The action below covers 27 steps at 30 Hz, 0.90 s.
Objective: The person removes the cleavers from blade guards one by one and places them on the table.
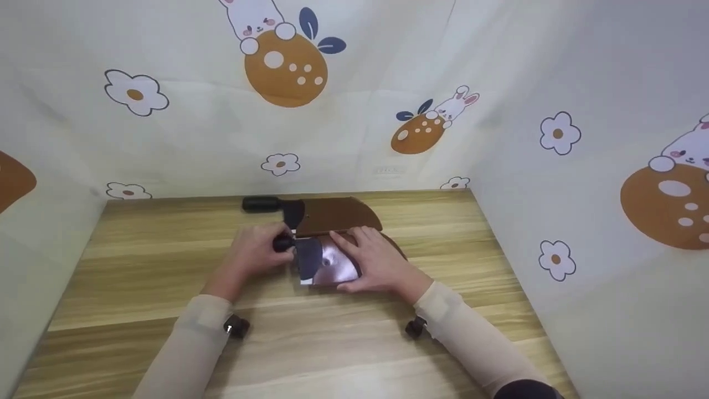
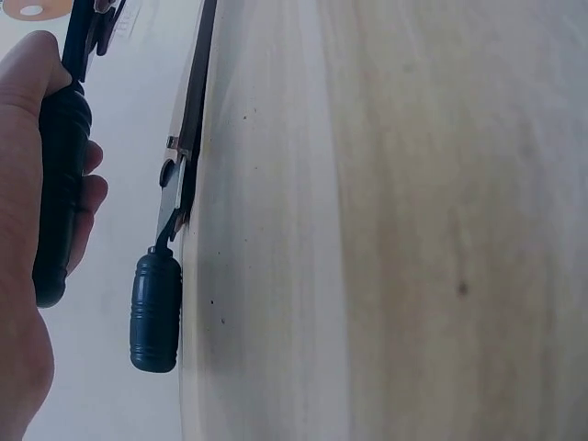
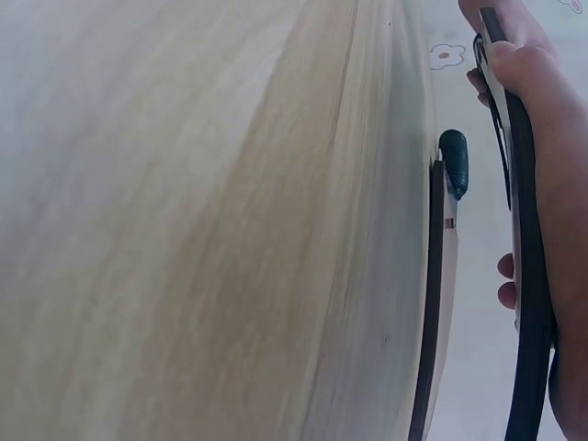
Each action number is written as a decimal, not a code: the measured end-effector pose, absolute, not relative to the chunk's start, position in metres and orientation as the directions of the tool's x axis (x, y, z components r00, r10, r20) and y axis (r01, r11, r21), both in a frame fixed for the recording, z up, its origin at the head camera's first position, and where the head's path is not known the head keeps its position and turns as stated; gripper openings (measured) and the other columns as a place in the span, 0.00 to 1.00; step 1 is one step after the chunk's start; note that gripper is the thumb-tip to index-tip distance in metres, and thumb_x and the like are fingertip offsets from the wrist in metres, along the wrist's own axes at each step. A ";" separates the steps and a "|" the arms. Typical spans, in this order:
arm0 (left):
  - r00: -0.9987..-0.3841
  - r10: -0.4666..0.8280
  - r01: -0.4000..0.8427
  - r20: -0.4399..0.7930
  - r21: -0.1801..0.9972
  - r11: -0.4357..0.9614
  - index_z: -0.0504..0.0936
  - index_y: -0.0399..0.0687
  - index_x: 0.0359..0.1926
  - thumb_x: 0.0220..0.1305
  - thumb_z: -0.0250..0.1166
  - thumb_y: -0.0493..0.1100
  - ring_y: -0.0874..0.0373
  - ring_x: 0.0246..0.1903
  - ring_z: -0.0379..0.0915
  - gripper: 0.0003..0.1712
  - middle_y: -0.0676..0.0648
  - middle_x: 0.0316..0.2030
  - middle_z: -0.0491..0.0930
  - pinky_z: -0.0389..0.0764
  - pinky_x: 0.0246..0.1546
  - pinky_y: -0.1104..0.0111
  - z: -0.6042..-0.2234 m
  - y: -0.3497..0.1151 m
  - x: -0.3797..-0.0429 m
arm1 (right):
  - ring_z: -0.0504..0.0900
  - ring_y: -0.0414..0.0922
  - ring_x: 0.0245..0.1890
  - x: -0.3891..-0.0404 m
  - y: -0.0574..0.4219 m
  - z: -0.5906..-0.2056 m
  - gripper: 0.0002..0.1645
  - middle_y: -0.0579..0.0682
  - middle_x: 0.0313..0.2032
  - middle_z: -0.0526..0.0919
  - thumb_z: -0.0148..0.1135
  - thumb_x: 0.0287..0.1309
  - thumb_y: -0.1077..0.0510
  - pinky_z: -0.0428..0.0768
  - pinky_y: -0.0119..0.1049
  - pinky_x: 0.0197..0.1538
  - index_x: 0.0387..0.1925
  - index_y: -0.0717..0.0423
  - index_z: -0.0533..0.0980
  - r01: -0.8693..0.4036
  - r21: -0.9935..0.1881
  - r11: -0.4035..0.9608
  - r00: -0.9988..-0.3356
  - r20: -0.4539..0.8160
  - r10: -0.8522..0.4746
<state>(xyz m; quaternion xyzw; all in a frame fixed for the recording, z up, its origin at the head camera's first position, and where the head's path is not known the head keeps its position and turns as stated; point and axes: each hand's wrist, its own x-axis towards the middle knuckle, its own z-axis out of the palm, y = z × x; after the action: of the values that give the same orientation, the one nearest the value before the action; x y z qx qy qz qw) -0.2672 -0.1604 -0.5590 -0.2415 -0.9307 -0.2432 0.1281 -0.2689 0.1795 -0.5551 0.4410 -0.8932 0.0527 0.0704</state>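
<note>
Two broad-bladed knives with dark ribbed handles and brown sheaths are in view. My left hand [image 1: 255, 247] has its fingers curled round the handle [image 2: 62, 193] of the nearer knife [image 1: 309, 259]. My right hand [image 1: 379, 260] grips that knife's sheath [image 1: 336, 270], thumb on the near side and fingers spread over its face. Bare dark blade shows between handle and sheath, and light glares off the leather. In both wrist views this knife is held up clear of the table. Behind it, the second sheathed knife [image 1: 338, 215] lies flat, its handle [image 1: 261, 204] pointing left.
The wood-grain table [image 1: 166, 260] is bounded at the back by a pale cloth wall [image 1: 199, 133] printed with rabbits and flowers. A similar cloth wall [image 1: 604, 221] stands along the right side. The second knife lies close to the table's back edge.
</note>
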 end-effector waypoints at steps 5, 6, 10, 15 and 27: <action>-0.860 0.384 0.499 0.337 0.396 0.771 0.87 0.55 0.45 0.58 0.79 0.55 0.52 0.30 0.80 0.18 0.53 0.34 0.87 0.84 0.34 0.52 -0.559 -0.159 -0.267 | 0.74 0.54 0.67 -0.269 0.182 -0.558 0.74 0.58 0.71 0.72 0.63 0.53 0.11 0.70 0.52 0.74 0.89 0.44 0.56 -0.796 -0.033 0.604 -0.599 0.188 -0.779; -0.861 0.382 0.497 0.334 0.399 0.770 0.87 0.55 0.45 0.58 0.79 0.55 0.52 0.30 0.81 0.18 0.53 0.34 0.87 0.84 0.34 0.52 -0.559 -0.158 -0.267 | 0.74 0.55 0.67 -0.269 0.182 -0.558 0.74 0.59 0.71 0.72 0.63 0.52 0.11 0.70 0.53 0.74 0.89 0.44 0.57 -0.797 -0.034 0.603 -0.597 0.194 -0.778; -0.864 0.379 0.492 0.331 0.403 0.771 0.87 0.55 0.45 0.58 0.79 0.55 0.52 0.30 0.81 0.18 0.52 0.34 0.87 0.84 0.34 0.52 -0.559 -0.158 -0.266 | 0.74 0.55 0.66 -0.268 0.182 -0.558 0.74 0.59 0.70 0.73 0.65 0.51 0.11 0.70 0.53 0.75 0.89 0.44 0.56 -0.794 -0.033 0.607 -0.601 0.188 -0.777; -0.862 0.380 0.496 0.337 0.397 0.773 0.87 0.54 0.45 0.57 0.79 0.55 0.51 0.30 0.80 0.18 0.52 0.34 0.86 0.83 0.34 0.52 -0.558 -0.157 -0.265 | 0.74 0.54 0.66 -0.268 0.181 -0.556 0.75 0.59 0.70 0.72 0.63 0.52 0.11 0.68 0.51 0.76 0.90 0.43 0.53 -0.782 -0.033 0.622 -0.619 0.145 -0.772; -0.840 0.388 0.524 0.380 0.382 0.761 0.87 0.53 0.43 0.56 0.79 0.53 0.51 0.29 0.80 0.17 0.51 0.32 0.87 0.82 0.32 0.53 -0.555 -0.155 -0.262 | 0.75 0.52 0.61 -0.269 0.185 -0.554 0.77 0.56 0.67 0.74 0.64 0.51 0.10 0.73 0.50 0.71 0.89 0.48 0.54 -0.802 -0.040 0.596 -0.592 0.187 -0.784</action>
<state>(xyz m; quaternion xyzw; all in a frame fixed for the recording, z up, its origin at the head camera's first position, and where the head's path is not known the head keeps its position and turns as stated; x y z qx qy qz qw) -0.2622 -0.1550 -0.5547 -0.2458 -0.9278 -0.2432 0.1402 -0.2688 0.1849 -0.5538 0.4452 -0.8903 0.0599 0.0750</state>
